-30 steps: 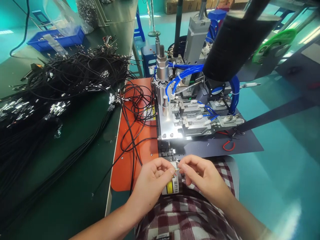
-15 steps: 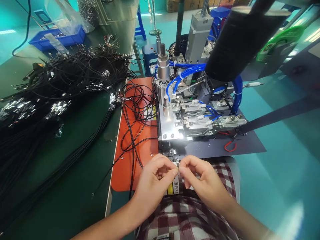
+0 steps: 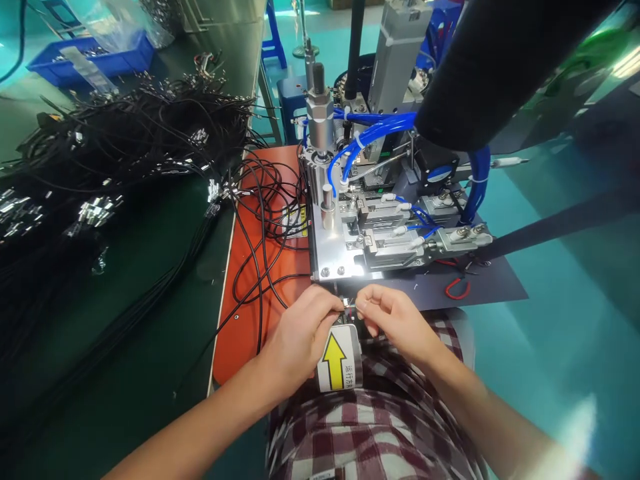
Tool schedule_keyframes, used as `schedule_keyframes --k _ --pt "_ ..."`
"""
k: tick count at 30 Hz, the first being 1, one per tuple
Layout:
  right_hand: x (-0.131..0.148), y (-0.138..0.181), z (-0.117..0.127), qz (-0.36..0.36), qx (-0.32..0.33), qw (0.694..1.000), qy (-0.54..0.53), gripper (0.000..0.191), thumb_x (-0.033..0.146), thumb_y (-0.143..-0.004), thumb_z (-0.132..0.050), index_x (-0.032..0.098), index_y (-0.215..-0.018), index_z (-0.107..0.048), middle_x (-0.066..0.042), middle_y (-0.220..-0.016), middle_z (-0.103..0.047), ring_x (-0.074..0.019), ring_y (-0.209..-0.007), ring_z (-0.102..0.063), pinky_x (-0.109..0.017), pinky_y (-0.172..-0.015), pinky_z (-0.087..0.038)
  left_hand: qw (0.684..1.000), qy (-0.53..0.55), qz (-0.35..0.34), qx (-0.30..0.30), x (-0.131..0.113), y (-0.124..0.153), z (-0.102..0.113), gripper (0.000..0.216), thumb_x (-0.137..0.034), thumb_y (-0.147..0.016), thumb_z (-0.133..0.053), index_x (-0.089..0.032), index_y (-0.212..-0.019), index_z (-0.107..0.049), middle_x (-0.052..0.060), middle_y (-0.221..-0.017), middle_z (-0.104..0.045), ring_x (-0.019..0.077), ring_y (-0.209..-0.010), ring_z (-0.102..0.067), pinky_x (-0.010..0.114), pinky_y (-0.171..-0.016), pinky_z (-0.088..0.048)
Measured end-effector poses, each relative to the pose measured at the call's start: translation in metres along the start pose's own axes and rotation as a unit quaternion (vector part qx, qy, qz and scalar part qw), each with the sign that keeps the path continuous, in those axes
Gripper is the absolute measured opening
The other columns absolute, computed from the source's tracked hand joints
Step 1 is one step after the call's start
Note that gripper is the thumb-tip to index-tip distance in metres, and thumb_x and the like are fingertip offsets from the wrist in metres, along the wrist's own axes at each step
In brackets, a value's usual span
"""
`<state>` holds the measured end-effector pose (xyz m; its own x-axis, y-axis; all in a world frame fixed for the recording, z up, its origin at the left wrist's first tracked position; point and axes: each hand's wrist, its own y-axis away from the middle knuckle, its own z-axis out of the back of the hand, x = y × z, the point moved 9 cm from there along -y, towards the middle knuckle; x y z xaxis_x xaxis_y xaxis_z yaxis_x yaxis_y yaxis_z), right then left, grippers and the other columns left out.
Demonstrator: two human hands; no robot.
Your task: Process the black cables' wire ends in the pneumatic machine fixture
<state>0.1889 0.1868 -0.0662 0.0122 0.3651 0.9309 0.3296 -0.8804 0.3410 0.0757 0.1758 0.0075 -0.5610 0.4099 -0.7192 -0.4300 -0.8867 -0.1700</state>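
Note:
My left hand (image 3: 309, 328) is closed in a pinch at the front end of the machine's dark feed track (image 3: 341, 319). Just across from it, my right hand (image 3: 391, 317) pinches with thumb and forefinger. Between the two sets of fingertips shows a small silvery piece (image 3: 349, 304), too small to name. Whether it sits in the track or in my fingers I cannot tell. Below the hands is a white label (image 3: 326, 381) with a yellow arrow. Beyond them stands the bench machine, with its bright metal plate (image 3: 334, 257) and blue air hoses (image 3: 385, 125).
Black cables (image 3: 260, 200) lie looped on the orange board (image 3: 290, 263) left of the machine. A large heap of cables with silvery ends (image 3: 150, 127) covers part of the dark green table (image 3: 145, 267). Red-handled pliers (image 3: 457, 289) lie to the right. A black cylinder (image 3: 495, 73) hangs overhead.
Both hands have moved forward from near my lap to the machine's front track. The arrow label has come into fuller view. The camera view has shifted slightly.

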Motion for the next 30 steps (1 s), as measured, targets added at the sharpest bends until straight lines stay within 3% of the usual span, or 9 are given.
schedule_keyframes --k 5,9,30 --pt "-0.008 -0.005 0.002 -0.008 -0.001 1.0 0.002 0.025 0.038 -0.083 -0.06 0.017 -0.072 -0.053 0.006 -0.056 -0.049 -0.0083 -0.046 -0.042 -0.023 -0.047 -0.031 0.981 -0.153 -0.119 0.004 -0.005 0.008 -0.006 0.025 -0.013 -0.093 -0.038 -0.009 -0.1 -0.061 0.009 -0.081 -0.06 0.0188 -0.072 -0.057 0.031 -0.064 -0.051" --pt "-0.009 -0.006 0.002 -0.015 -0.01 1.0 0.004 0.026 0.039 -0.082 -0.06 0.017 -0.072 -0.053 0.006 -0.057 -0.048 -0.0083 -0.045 -0.043 -0.023 -0.046 -0.031 0.968 -0.198 -0.156 0.001 -0.009 0.009 -0.006 0.033 -0.015 -0.097 -0.029 -0.006 -0.098 -0.061 0.011 -0.08 -0.061 0.0198 -0.075 -0.059 0.031 -0.065 -0.054" --pt "-0.017 -0.007 0.003 -0.039 -0.043 0.998 0.01 0.023 0.038 -0.081 -0.059 0.017 -0.073 -0.053 0.006 -0.055 -0.048 -0.0085 -0.044 -0.041 -0.023 -0.046 -0.031 0.966 -0.214 -0.146 0.026 -0.007 0.01 -0.009 0.031 -0.012 -0.096 -0.029 -0.006 -0.102 -0.06 0.014 -0.088 -0.061 0.023 -0.082 -0.061 0.034 -0.07 -0.057"
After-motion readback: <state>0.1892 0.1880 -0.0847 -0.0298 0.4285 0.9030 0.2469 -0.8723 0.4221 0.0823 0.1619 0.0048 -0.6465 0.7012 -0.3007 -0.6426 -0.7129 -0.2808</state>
